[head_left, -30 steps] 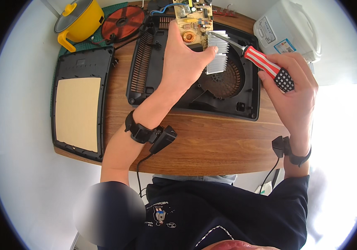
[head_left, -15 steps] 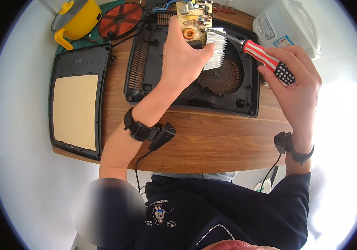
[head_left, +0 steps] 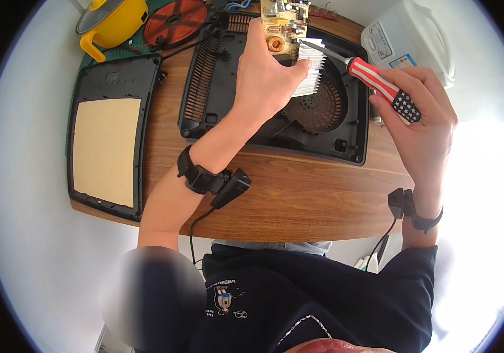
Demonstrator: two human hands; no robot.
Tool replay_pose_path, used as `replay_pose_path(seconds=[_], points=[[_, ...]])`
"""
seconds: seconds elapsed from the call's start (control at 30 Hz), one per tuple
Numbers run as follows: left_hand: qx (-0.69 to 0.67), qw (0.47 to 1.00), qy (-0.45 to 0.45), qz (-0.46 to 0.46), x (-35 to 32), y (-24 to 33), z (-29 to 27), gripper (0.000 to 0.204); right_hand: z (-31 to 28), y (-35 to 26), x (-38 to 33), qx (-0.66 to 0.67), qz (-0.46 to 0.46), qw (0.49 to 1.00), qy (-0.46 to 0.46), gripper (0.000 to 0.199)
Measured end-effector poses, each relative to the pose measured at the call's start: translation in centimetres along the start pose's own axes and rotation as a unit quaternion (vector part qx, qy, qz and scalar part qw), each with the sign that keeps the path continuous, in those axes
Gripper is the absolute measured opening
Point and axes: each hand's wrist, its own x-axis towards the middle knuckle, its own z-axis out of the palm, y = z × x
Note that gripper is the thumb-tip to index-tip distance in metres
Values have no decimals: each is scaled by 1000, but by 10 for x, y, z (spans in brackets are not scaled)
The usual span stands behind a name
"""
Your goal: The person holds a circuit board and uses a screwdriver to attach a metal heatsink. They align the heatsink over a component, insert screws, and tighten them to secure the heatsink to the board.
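Note:
My left hand (head_left: 266, 76) grips a circuit board (head_left: 287, 22) that carries a copper-wound ring coil (head_left: 275, 43) and a silver finned heat sink (head_left: 311, 73). Its thumb presses on the heat sink's fins; the other fingers are partly hidden behind the board. In my right hand (head_left: 419, 103) is a screwdriver (head_left: 375, 79) with a red-and-white striped handle and a star-patterned dark end. The shaft slants up and left, its tip at the heat sink's upper edge by the board. Below the board lies a black plastic housing (head_left: 252, 132) with a round vent grille (head_left: 322, 109).
At left a black-framed panel (head_left: 108, 153) with a cream sheet lies on the wooden table (head_left: 299, 200). Behind it are a yellow pot (head_left: 114, 26) and a round red-brown coil disc (head_left: 175, 23) on a green mat. A whitish lidded container (head_left: 408, 38) stands at back right.
The whole view has shifted slightly, with the table and both hands appearing a little to the right and up. Both grips and the screwdriver's place at the heat sink look the same.

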Motion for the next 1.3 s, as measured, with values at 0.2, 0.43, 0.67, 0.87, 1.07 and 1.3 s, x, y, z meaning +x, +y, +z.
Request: replay_pose_path(seconds=[0.2, 0.43, 0.67, 0.87, 1.07, 1.3], points=[[9, 1000, -5, -1, -2, 0, 1, 57, 2, 2, -2, 12, 10, 1000, 3, 31], [22, 1000, -6, -5, -2, 0, 1, 58, 2, 1, -3, 7, 15, 1000, -5, 29], [17, 1000, -3, -1, -2, -3, 2, 59, 3, 0, -4, 23, 55, 998, -14, 28], [22, 1000, -1, 12, -2, -6, 3, 58, 5, 4, -5, 22, 56, 998, -18, 28], [23, 1000, -14, 0, -4, -3, 4, 57, 3, 1, -3, 22, 16, 1000, -4, 32], [37, 999, -5, 7, -4, -6, 3, 57, 8, -3, 0, 121, 10, 992, 34, 42]])
